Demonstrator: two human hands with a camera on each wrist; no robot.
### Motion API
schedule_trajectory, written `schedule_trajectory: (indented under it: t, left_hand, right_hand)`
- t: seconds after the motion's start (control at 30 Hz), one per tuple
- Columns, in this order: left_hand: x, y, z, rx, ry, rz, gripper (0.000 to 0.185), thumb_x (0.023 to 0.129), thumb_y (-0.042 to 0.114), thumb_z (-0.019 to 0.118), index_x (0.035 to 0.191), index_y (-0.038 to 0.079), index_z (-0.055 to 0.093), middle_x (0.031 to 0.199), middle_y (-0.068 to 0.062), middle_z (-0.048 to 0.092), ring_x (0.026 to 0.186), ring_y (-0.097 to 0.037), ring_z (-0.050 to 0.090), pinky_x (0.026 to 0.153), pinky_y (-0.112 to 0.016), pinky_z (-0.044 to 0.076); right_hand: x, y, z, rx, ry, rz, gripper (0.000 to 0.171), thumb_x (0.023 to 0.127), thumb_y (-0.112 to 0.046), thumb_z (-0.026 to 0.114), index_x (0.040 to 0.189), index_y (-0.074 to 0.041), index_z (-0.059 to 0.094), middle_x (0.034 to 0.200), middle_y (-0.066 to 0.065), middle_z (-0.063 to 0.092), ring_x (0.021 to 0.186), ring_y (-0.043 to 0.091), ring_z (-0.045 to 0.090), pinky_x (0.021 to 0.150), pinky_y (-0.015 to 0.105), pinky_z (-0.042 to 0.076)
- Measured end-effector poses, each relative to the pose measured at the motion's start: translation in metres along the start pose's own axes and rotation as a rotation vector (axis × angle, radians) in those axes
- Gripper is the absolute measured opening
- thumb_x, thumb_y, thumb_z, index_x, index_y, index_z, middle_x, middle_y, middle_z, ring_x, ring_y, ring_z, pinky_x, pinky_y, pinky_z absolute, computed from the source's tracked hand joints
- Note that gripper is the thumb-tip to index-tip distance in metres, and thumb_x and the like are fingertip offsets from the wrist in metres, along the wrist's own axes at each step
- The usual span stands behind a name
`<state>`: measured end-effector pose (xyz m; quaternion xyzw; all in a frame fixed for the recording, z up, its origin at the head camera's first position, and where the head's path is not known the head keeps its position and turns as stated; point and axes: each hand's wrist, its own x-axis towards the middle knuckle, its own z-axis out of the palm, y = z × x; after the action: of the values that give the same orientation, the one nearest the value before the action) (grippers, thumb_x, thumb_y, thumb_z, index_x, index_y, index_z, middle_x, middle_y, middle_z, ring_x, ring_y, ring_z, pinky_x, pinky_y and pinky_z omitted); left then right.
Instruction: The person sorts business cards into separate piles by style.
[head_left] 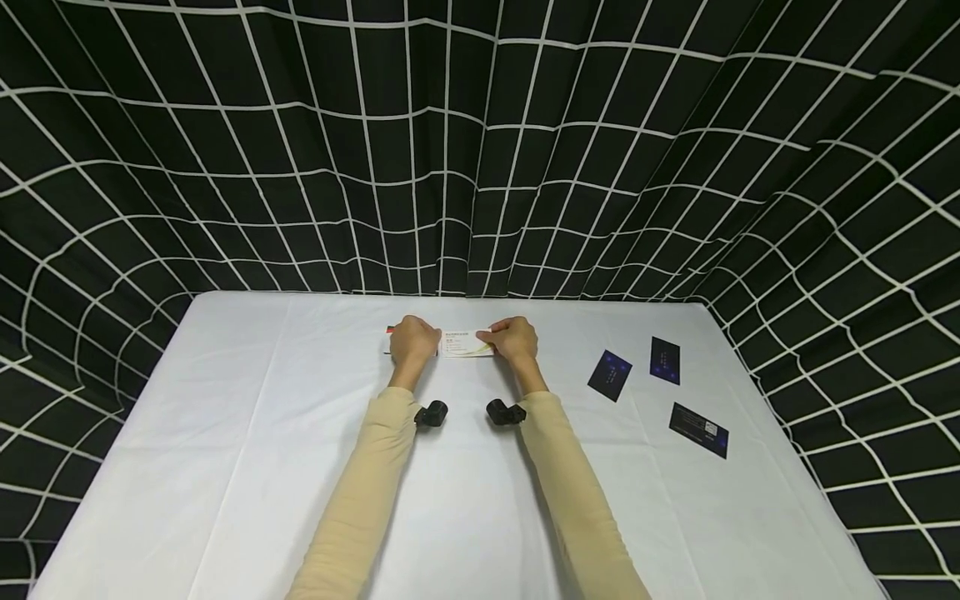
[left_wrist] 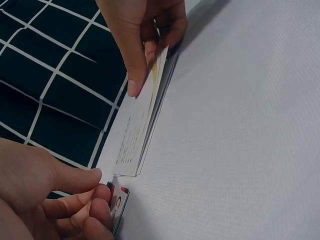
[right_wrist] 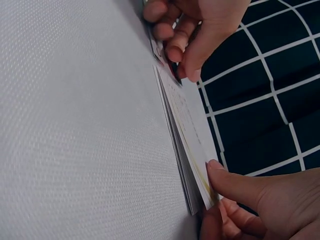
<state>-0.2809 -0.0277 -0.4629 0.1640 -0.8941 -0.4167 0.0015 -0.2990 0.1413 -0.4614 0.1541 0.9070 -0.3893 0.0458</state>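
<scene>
Your two hands are at the far middle of the white surface (head_left: 480, 500), close to the black curtain (head_left: 480, 150) with the white grid. Between them you hold a small stack of white cards (head_left: 467, 344).

Your right hand (head_left: 513, 337) holds the right end of the stack. In the right wrist view its thumb (right_wrist: 235, 182) presses flat on the top card and the other fingers are curled under the edge, so the grip pinches the stack. The top card is lifted a little from the ones below it, and the stack rests with its lower edge on the surface.

Your left hand (head_left: 413, 339) is at the left end of the stack. In the left wrist view its thumb (left_wrist: 70, 180) touches the corner of the top card, and its curled fingers (left_wrist: 85, 210) pinch a second card (left_wrist: 119, 204) with a small photo and a red stripe. This photo card lies just beside the left end of the stack, partly under your fingers.

To the right, well apart from your hands, three dark blue cards lie flat on the surface: one (head_left: 610, 374) nearest to your right hand, one (head_left: 665, 360) a bit farther right, and one (head_left: 699, 429) nearer to you.

Both sleeves are beige, and a small black camera (head_left: 431, 413) sits on each wrist.
</scene>
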Motion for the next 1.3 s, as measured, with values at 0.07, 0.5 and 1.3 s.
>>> schedule_trajectory:
  t: [0.07, 0.5, 1.3]
  left_hand:
    - [-0.001, 0.000, 0.000, -0.010, 0.010, 0.005, 0.017, 0.087, 0.017, 0.065, 0.082, 0.002, 0.073, 0.086, -0.016, 0.072, 0.086, -0.037, 0.068, 0.073, -0.048, 0.053]
    - [-0.002, 0.004, 0.017, 0.180, 0.012, 0.209, 0.015, 0.078, 0.015, 0.080, 0.090, 0.008, 0.074, 0.094, -0.011, 0.074, 0.088, -0.033, 0.069, 0.074, -0.047, 0.052]
    - [-0.028, 0.031, 0.032, 0.065, 0.019, 0.381, 0.012, 0.088, 0.017, 0.071, 0.096, 0.009, 0.075, 0.078, -0.007, 0.073, 0.075, -0.027, 0.069, 0.068, -0.043, 0.051]
  right_hand:
    - [0.000, 0.000, 0.000, -0.002, 0.004, -0.001, 0.026, 0.077, -0.024, 0.085, 0.092, -0.005, 0.074, 0.084, 0.008, 0.073, 0.048, 0.005, 0.050, 0.047, 0.017, 0.038]
    - [-0.004, 0.003, 0.003, -0.053, 0.035, -0.078, 0.027, 0.076, -0.029, 0.085, 0.085, -0.006, 0.075, 0.067, 0.002, 0.066, 0.056, 0.013, 0.051, 0.053, 0.025, 0.037]
    - [-0.003, 0.042, -0.057, -0.097, 0.043, -0.291, 0.014, 0.085, -0.013, 0.074, 0.095, -0.003, 0.075, 0.088, 0.012, 0.073, 0.080, 0.026, 0.066, 0.071, 0.035, 0.048]
